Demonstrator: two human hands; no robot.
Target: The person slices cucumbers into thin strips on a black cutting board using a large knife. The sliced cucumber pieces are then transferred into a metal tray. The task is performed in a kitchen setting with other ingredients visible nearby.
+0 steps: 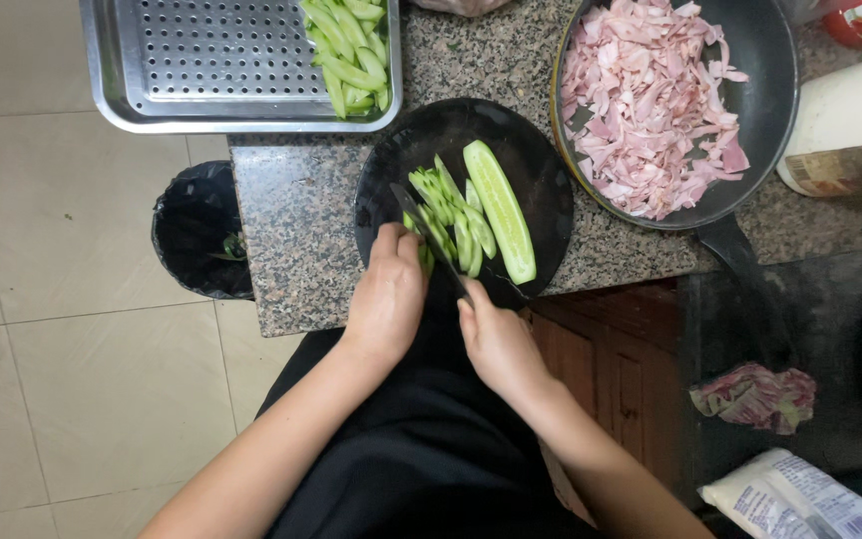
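Grip, right hand [499, 344]: closed round the handle of a dark knife [431, 245], blade running up and left across the cut pieces at frame centre.

Grip, left hand [387, 291]: fingers curled down and pressed on the near end of the cucumber strips [448, 215], just beside the blade.

Cucumber strips: pale green, fanned on a round black cutting board [531, 150] at frame centre. One uncut cucumber half [500, 210] lies to their right, cut face up, touching the pile.

Handling note, as judgement: fingertips are best kept tucked behind the knuckles, the blade riding against them; the strips look slippery and loosely stacked, so a firm downward press and short strokes would suit. The board overhangs the worktop [291, 230] edge slightly, so weight is better kept toward its far side.

Surroundings: perforated steel tray [202, 70], upper left, holding more green strips at its right end; black pan [760, 110], upper right, filled with pink sliced meat [650, 110]; black bin [197, 230] on the floor at left.
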